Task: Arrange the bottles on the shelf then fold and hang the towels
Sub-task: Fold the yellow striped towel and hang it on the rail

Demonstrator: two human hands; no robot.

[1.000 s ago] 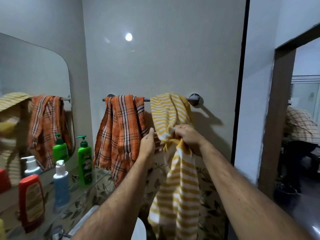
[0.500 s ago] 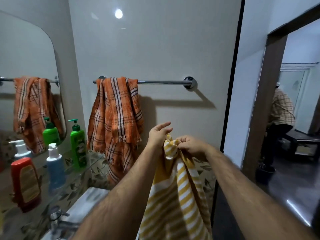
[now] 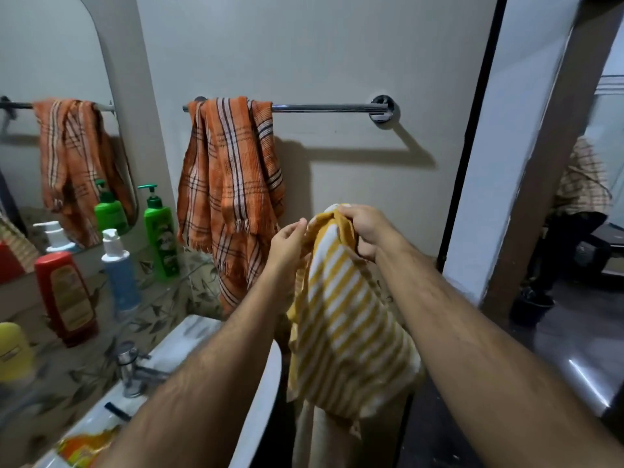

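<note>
A yellow and white striped towel (image 3: 341, 325) hangs bunched from my right hand (image 3: 366, 231), which grips its top edge in front of me, below the rail. My left hand (image 3: 287, 243) is beside it with fingers pinching toward the same top edge. An orange plaid towel (image 3: 229, 197) is draped crumpled over the left end of the chrome towel rail (image 3: 324, 108). On the glass shelf (image 3: 148, 312) at the left stand a green pump bottle (image 3: 161, 231), a blue and white pump bottle (image 3: 120, 268), a red bottle (image 3: 67, 298) and a yellow bottle (image 3: 13, 352).
A mirror (image 3: 50, 113) on the left wall reflects the orange towel and bottles. A white sink (image 3: 189, 376) with a chrome tap (image 3: 131, 369) lies below the shelf. At right a brown door frame (image 3: 537, 163) opens to a room where another person (image 3: 574, 211) sits.
The yellow striped towel has come off the rail and been lowered in front of me in my hands. The right part of the rail is bare now.
</note>
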